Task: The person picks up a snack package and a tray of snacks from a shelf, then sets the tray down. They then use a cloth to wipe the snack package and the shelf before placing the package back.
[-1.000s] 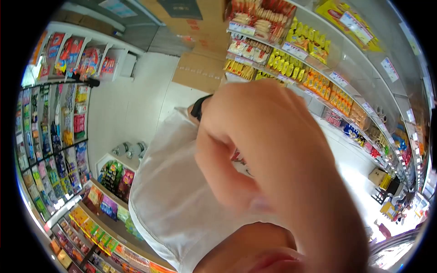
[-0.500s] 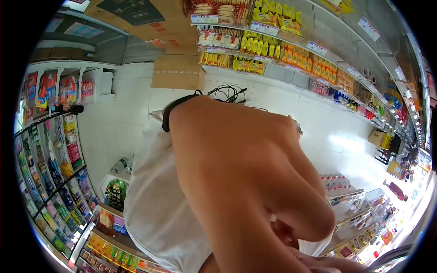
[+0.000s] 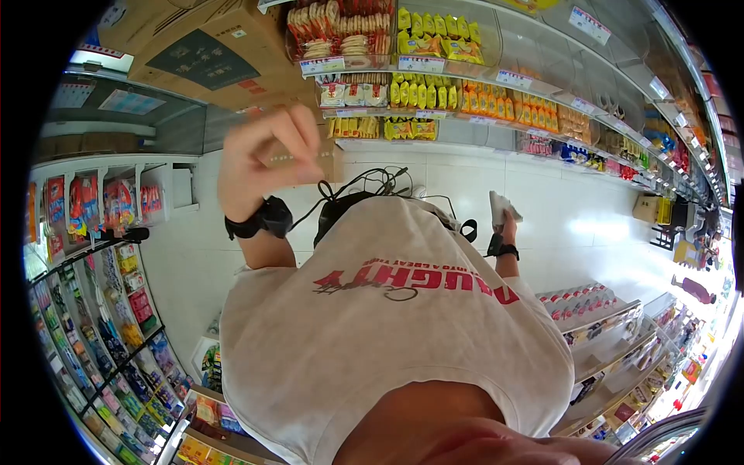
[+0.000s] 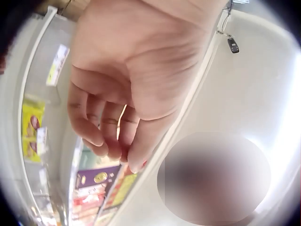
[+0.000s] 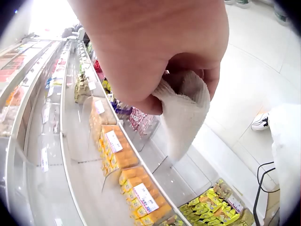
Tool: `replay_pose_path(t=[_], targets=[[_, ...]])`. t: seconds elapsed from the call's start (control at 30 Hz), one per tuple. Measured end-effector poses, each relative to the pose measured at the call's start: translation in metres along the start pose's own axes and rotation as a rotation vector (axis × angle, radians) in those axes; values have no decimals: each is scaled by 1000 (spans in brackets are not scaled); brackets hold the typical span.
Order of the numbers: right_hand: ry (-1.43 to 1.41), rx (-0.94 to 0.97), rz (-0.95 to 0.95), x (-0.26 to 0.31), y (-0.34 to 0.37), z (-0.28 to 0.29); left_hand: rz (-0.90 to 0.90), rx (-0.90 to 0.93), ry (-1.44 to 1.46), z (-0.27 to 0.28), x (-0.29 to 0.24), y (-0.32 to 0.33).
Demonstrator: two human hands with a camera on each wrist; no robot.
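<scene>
In the head view my left hand (image 3: 267,155) is raised at the left, in front of the shelves and cartons, with its fingers loosely curled. The left wrist view shows that hand (image 4: 127,84) from the palm side, with nothing held and its thumb tip beside the fingertips. My right hand (image 3: 509,226) hangs lower on the right and grips a white cloth (image 3: 500,205). In the right wrist view the cloth (image 5: 183,115) is bunched between thumb and fingers and droops over the shelf edge. Part of it is hidden inside the grip.
Shelves of yellow snack packs (image 3: 422,93) and orange packs (image 3: 504,105) run along the front. Cardboard cartons (image 3: 209,62) stand at the front left. Black cables (image 3: 380,182) hang near the waist. Hanging goods fill a rack (image 3: 108,333) on the left; another shelf unit (image 3: 612,349) stands at right.
My left hand has gone from close before the head camera out and away to the left, uncovering the shirt and the right hand with the cloth. The view has shifted somewhat.
</scene>
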State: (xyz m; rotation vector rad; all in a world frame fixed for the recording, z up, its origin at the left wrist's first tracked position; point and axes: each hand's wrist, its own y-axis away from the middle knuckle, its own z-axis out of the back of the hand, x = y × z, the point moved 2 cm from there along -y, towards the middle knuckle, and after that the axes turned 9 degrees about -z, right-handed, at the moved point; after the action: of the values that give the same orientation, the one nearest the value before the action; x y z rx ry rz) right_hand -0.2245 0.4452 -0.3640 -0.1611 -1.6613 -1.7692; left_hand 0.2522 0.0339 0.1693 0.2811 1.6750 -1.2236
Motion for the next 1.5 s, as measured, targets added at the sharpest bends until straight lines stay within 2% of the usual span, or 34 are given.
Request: replay_pose_path(t=[0.13,0.17,0.27,0.37,0.4,0.43,0.47,0.57,0.67,0.73,0.8,0.87,0.93,1.0,1.1,1.2,1.3,1.4,1.43,1.47,1.5], targets=[[118,210,167,53,30,-40,248,-275,-80,45,25,24],[129,150,142,67,48,-59,294,-334,-86,56,34,28],[344,193,233,94,56,-94,346,-426,-127,79,60,48],[385,319,278,110,60,-131,465,-520,-126,97,84,75],[400,361,292,111,63,-143,477,-562,-103,99,85,85],[247,391,299,108,74,-158,489,-603,-79,98,85,95],[240,431,335,108,85,-173,501,-644,-54,99,84,105],[210,501,385,108,117,-213,494,-645,-50,110,83,135],[309,661,409,108,123,-241,478,-756,-54,122,79,161],[963,545,915,111,145,-254,462,-858,-27,136,84,181],[1401,304,1073,111,161,-268,449,-948,2,148,87,194],[880,527,770,99,141,-284,444,-1027,37,155,88,201],[603,630,511,92,151,-302,436,-1045,40,160,91,201],[581,654,302,98,221,-328,431,-1033,46,164,96,200],[673,674,342,99,234,-348,424,-970,70,171,114,190],[663,687,285,99,258,-369,432,-895,92,176,135,173],[644,685,265,96,238,-392,502,-764,83,177,159,155],[691,797,232,95,242,-412,600,-693,107,168,181,143],[821,838,199,87,209,-423,548,-698,105,158,182,141],[894,911,289,82,200,-430,580,-707,114,153,188,141],[961,1033,482,63,141,-441,608,-699,125,151,203,141]])
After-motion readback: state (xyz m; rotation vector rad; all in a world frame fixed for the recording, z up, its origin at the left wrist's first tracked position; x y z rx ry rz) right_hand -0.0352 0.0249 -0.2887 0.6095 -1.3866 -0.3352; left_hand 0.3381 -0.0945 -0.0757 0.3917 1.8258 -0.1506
